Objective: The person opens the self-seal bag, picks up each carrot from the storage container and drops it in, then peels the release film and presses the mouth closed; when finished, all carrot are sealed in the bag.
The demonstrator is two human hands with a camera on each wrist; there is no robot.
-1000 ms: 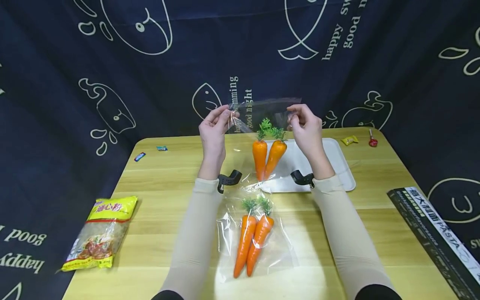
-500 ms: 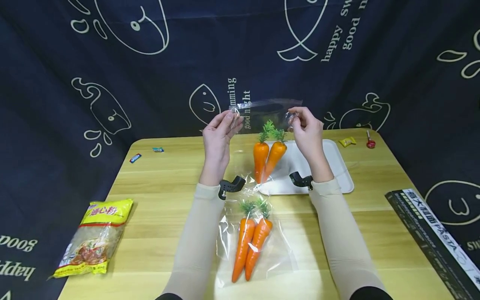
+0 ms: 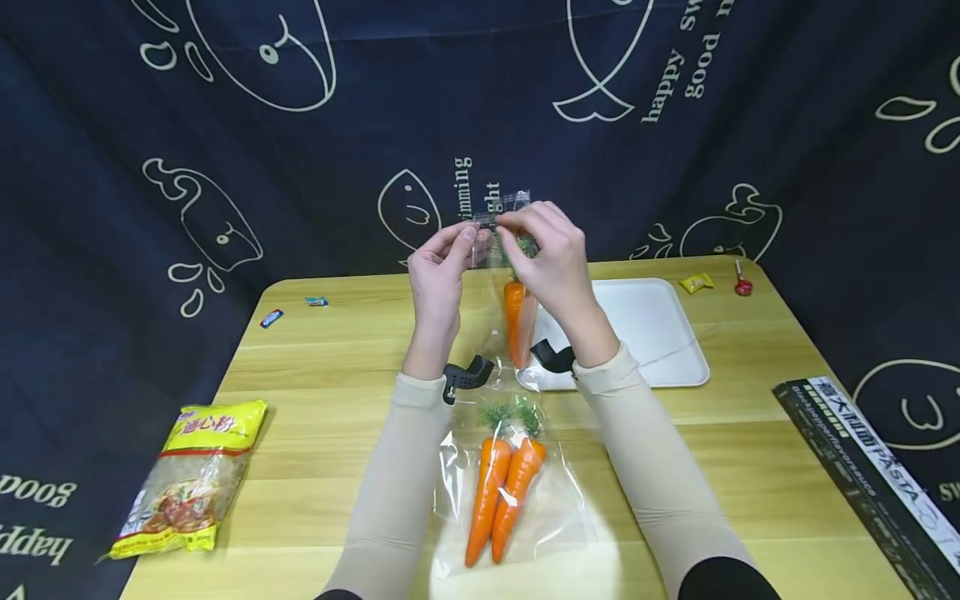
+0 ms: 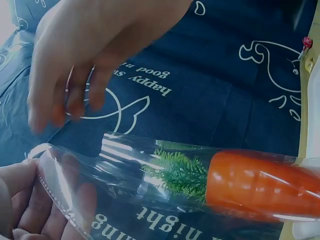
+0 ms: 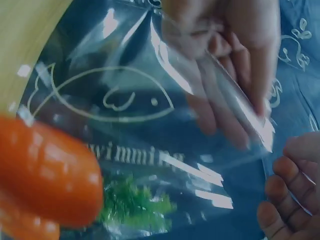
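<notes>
Left hand (image 3: 437,277): my thumb and fingers pinch the clear bag (image 4: 125,162) by its mouth, probably so it hangs upright.
Right hand (image 3: 553,265): loosely bent, gripping nothing, at three o'clock.
Carrot (image 3: 514,317): inside, five o'clock, presumably weighting it.

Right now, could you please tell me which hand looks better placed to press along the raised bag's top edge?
Probably the right hand: both wrist views show it near the raised bag but seemingly not gripping it, so it looks freer to press, while the left hand pinches the top edge.
</notes>
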